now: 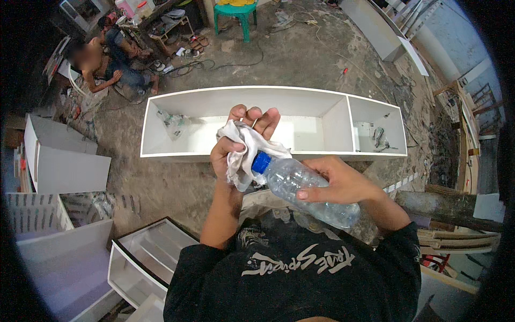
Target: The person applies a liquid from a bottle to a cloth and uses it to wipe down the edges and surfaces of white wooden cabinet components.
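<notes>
My left hand [221,153] is closed round a crumpled white cloth [241,140], its fingers curled over the top. My right hand [339,181] grips a clear plastic bottle [306,188] with a blue cap [261,161]. The bottle lies tilted, its capped end up against the cloth and its base toward my right forearm. Whether the cap touches the cloth or only overlaps it in view, I cannot tell. Beyond both hands lies a long white open cabinet [335,121], split by a divider into a large left compartment and a small right one.
Clear plastic scraps [174,124] lie in the cabinet's left end, and small hardware [379,135] in its right compartment. White panels [70,166] stand at left. Two people sit on the floor at far left. A green stool [236,15] is at the back; cables [214,65] cross the floor.
</notes>
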A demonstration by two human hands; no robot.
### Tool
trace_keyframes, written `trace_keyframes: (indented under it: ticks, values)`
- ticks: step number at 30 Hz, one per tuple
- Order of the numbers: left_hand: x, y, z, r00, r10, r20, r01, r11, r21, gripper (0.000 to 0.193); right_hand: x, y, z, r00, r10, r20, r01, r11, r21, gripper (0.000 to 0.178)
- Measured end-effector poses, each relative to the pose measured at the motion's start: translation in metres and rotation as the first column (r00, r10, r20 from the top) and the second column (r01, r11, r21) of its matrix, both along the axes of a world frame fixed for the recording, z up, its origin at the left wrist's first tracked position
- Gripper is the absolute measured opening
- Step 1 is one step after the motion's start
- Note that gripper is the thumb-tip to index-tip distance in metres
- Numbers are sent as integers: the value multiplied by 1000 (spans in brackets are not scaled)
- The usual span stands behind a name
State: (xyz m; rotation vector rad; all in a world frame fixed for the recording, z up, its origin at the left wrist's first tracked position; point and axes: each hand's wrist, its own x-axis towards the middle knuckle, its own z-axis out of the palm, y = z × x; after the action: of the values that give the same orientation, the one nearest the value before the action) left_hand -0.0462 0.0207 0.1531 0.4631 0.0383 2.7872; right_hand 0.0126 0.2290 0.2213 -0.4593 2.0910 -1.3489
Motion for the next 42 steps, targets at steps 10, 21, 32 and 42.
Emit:
trace_keyframes:
  ticks: [10, 21, 32, 42]
  values:
    - [12, 9, 1, 986, -61, 158, 29, 980, 196, 32, 6, -1, 5, 995, -14, 95, 22, 996, -87, 36]
    - [21, 18, 7, 987, -100, 128, 69, 971, 228, 25, 13, 2, 30, 965, -40, 258, 54, 997, -49, 36]
    - [31, 28, 15, 970, -139, 198, 91, 969, 231, 19, 19, 9, 41, 966, -41, 254, 40, 999, 8, 38]
    - [33, 35, 12, 965, -211, 156, 157, 941, 300, 17, 18, 17, 62, 970, -14, 242, -4, 997, 74, 38]
